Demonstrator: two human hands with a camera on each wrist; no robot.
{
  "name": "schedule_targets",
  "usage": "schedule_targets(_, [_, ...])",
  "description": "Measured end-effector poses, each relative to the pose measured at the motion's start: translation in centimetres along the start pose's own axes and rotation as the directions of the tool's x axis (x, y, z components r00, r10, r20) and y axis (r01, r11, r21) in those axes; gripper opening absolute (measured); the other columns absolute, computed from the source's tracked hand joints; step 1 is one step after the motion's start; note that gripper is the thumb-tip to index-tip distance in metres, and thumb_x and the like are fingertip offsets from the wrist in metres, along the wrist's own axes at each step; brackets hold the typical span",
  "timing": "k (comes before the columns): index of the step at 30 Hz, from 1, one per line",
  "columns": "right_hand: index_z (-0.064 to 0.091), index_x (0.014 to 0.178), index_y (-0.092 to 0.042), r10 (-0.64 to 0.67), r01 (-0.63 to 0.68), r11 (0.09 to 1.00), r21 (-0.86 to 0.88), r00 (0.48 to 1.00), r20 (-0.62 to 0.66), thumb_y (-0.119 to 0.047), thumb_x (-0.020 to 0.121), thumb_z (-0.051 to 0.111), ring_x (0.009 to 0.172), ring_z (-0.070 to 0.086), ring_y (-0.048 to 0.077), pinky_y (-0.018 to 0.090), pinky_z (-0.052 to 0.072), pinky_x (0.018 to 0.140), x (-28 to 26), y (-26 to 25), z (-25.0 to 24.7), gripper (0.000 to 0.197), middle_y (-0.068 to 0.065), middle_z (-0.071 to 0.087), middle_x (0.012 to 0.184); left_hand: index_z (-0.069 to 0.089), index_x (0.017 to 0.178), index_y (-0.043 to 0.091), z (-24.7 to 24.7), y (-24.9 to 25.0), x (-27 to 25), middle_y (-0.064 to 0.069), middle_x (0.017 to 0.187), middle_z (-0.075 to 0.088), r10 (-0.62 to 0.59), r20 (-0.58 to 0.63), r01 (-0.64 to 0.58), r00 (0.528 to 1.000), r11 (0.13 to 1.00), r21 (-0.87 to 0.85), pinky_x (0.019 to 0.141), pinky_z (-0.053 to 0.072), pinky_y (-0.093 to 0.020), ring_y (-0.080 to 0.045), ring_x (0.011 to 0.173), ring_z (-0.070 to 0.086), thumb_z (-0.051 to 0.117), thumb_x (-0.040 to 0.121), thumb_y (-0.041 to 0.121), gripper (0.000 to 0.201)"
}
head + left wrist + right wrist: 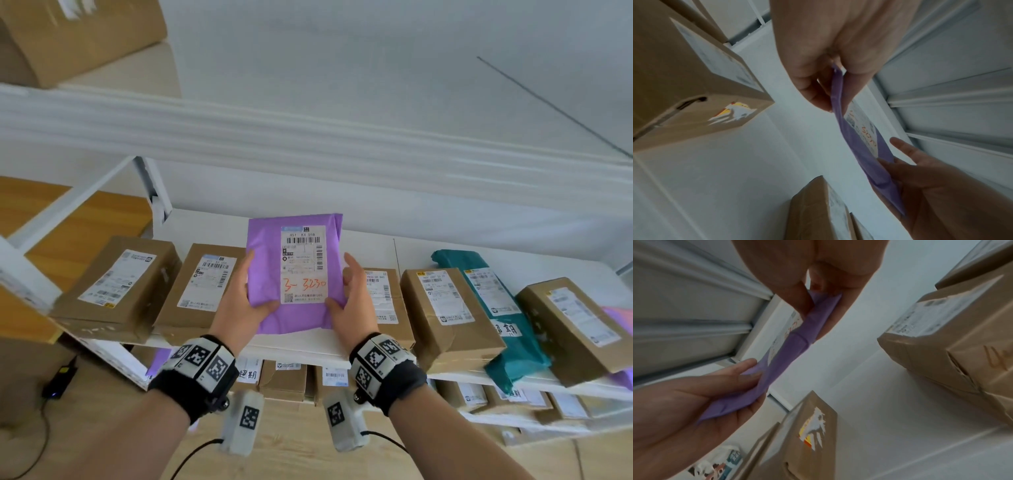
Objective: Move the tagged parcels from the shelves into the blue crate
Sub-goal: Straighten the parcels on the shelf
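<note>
Purple parcel (265, 274) is up off the shelf (376, 246), left hand (239, 301) and right hand (349, 301) pinching its sides. Behind: 5 brown boxes (120, 281), 1 teal mailer (507, 329).

Head view on my feed: bright, even, diffuse light, soft shadows, no glare; wide-angle bending and smear at the edges, shelf rail (308, 137) blurred. Both wrist views: dimmer, grainy, soft-focused, strongly stretched toward the corners.
</note>
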State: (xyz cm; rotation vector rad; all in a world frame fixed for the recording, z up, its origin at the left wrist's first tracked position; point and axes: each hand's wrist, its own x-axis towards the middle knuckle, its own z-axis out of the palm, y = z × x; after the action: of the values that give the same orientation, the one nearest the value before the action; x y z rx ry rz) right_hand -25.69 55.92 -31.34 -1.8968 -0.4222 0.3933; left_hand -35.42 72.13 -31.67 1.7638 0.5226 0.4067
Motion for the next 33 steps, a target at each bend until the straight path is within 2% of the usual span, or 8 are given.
schedule_targets(2, [0.019,0.148,-0.03,-0.026,0.026,1.0,0.017,0.999,-0.022,0.008,0.088,0.056,0.093,0.054,-0.004,0.008,0.049,0.06,0.0,-0.8,-0.4,0.08,-0.011,0.052,0.109,0.021,0.15,0.035,-0.2,1.2,0.1,0.02,0.151,0.026,0.045,-0.009,-0.045,0.999,0.998,-0.035,0.114,0.03,-0.039,-0.002,0.14,0.022,0.074,0.078,0.002,0.096])
schedule_targets(4, [0.02,0.147,-0.028,-0.054,0.055,0.998,0.018,0.997,-0.047,0.007,0.089,0.056,0.088,0.053,-0.007,0.007,0.048,0.058,-0.1,-1.6,-0.9,0.077,-0.013,0.05,0.102,0.021,0.149,0.039,-0.3,2.2,0.3,0.014,0.155,0.026,0.064,-0.02,-0.065,0.998,0.996,-0.056,0.112,0.034,-0.047,-0.011,0.142,0.027,0.075,0.077,0.003,0.097])
schedule_targets(9, [0.022,0.146,-0.026,-0.113,0.113,0.994,0.0,0.99,-0.083,0.006,0.089,0.056,0.088,0.054,-0.006,0.02,0.055,0.076,-0.6,-3.3,-1.6,0.074,-0.011,0.052,0.101,0.022,0.148,0.039,-0.6,3.8,0.2,0.009,0.156,0.028,0.106,-0.054,-0.109,0.993,0.993,-0.047,0.112,0.032,-0.054,-0.018,0.143,0.029,0.077,0.075,0.002,0.099])
schedule_targets(13, [0.026,0.145,-0.025,-0.148,0.148,0.989,-0.003,0.985,-0.092,0.007,0.089,0.056,0.087,0.053,-0.009,0.005,0.047,0.064,-1.2,-4.1,-2.0,0.071,-0.01,0.052,0.1,0.02,0.151,0.033,-0.8,4.5,-0.1,0.012,0.157,0.025,0.117,-0.051,-0.12,0.992,0.991,-0.057,0.114,0.03,-0.05,-0.015,0.143,0.028,0.075,0.077,0.0,0.099])
schedule_targets(24, [0.029,0.144,-0.025,-0.144,0.148,0.988,0.033,0.984,-0.103,0.005,0.09,0.056,0.098,0.061,0.009,0.026,0.056,0.081,-2.6,-4.5,-2.4,0.068,0.004,0.06,0.109,0.014,0.153,0.031,-0.9,5.1,-1.3,0.013,0.158,0.021,0.156,-0.064,-0.155,0.986,0.988,0.011,0.109,0.025,-0.03,-0.012,0.144,0.023,0.073,0.08,0.003,0.098])
schedule_targets(26, [0.028,0.144,-0.024,-0.137,0.143,0.988,0.052,0.986,-0.1,0.004,0.092,0.055,0.096,0.062,0.004,0.029,0.056,0.084,-2.7,-4.5,-2.4,0.065,-0.001,0.061,0.105,0.014,0.153,0.031,-1.0,5.0,-1.5,0.014,0.158,0.021,0.158,-0.062,-0.158,0.985,0.987,0.011,0.111,0.025,-0.033,-0.012,0.144,0.023,0.074,0.08,0.004,0.098])
schedule_targets(29, [0.028,0.144,-0.024,-0.127,0.135,0.987,0.09,0.988,-0.089,0.0,0.095,0.051,0.088,0.061,-0.007,0.017,0.055,0.075,-3.0,-4.5,-2.5,0.059,-0.016,0.058,0.099,0.014,0.153,0.032,-1.0,5.0,-1.8,0.013,0.158,0.022,0.155,-0.059,-0.155,0.986,0.988,0.0,0.112,0.028,-0.038,-0.014,0.144,0.025,0.075,0.08,0.007,0.099])
schedule_targets(33, [0.028,0.145,-0.022,-0.114,0.121,0.989,0.089,0.99,-0.088,-0.002,0.096,0.051,0.087,0.058,-0.008,0.013,0.054,0.072,-3.1,-4.6,-2.7,0.057,-0.021,0.055,0.099,0.013,0.153,0.034,-0.9,5.0,-2.2,0.011,0.159,0.021,0.13,-0.058,-0.13,0.99,0.991,0.012,0.113,0.03,-0.046,-0.017,0.144,0.026,0.076,0.079,0.013,0.1])
